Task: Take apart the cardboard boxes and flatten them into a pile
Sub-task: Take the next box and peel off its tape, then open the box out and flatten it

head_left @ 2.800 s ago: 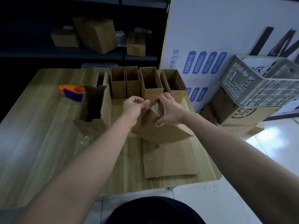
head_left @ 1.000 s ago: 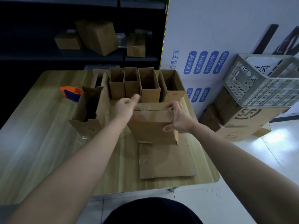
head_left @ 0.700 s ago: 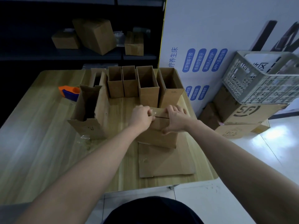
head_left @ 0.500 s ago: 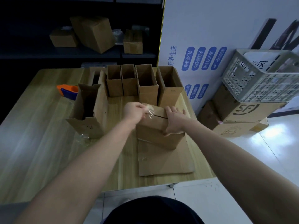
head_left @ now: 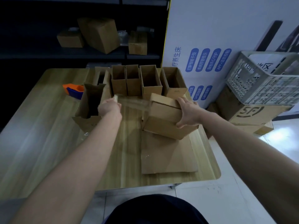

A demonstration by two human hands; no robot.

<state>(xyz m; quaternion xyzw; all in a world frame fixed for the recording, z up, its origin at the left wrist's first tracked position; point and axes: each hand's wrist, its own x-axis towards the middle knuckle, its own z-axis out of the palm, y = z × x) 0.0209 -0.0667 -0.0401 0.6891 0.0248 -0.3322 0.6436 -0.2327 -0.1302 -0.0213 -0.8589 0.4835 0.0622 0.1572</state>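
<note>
Left hand (head_left: 109,107) is closed in a pinch on the end of a clear tape strip (head_left: 134,103); the strip runs taut from those fingers across to the top edge of the closed box (head_left: 163,120). Right hand (head_left: 188,112) is spread wide over the box's right top corner, fingers on the lid, thumb down on the front face, clamping it in place. Box sits tilted, its low edge resting on the flattened cardboard (head_left: 166,154) lying at the table's (head_left: 40,135) front right. Just behind the box, a row of four open boxes (head_left: 150,83) stands upright along the far edge. Left of the left hand, another open box (head_left: 92,102) leans with its flaps splayed out. An orange and blue tape dispenser (head_left: 74,91) lies further left on the tabletop. Off the table to the right, a grey plastic crate (head_left: 262,80) sits on a stack of cartons.
</note>
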